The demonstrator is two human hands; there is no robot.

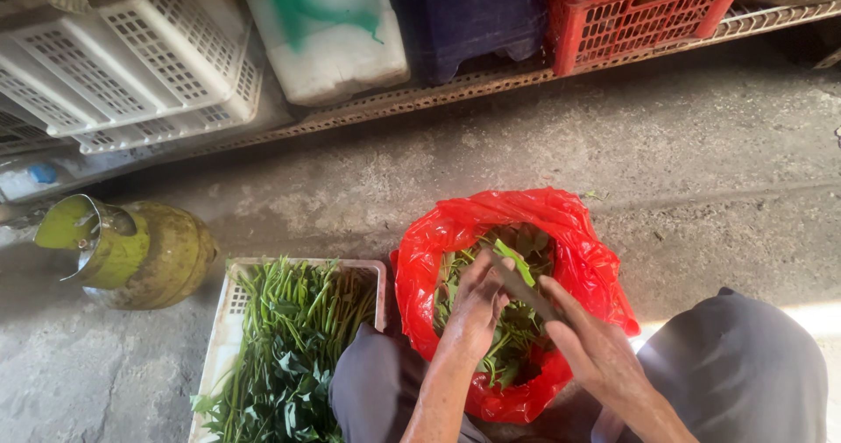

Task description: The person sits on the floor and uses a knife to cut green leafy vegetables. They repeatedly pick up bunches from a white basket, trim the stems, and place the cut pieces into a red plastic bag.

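A red plastic bag [447, 241] lined over a container sits on the concrete floor between my knees, holding cut green leaves [517, 325]. My left hand [477, 307] reaches into the bag and pinches a green stem [515, 262] at its top. My right hand [600, 351] holds a dark knife [526, 292] whose blade crosses over the bag toward the stem. A white crate [229, 307] at my left is filled with long green leafy stalks [289, 347].
A yellow-green gas cylinder [158, 255] lies on its side at the left. Along the back stand stacked white baskets [140, 57], a white-and-green box [328, 31], a dark blue crate [469, 14] and a red crate [639, 14] on a metal rack.
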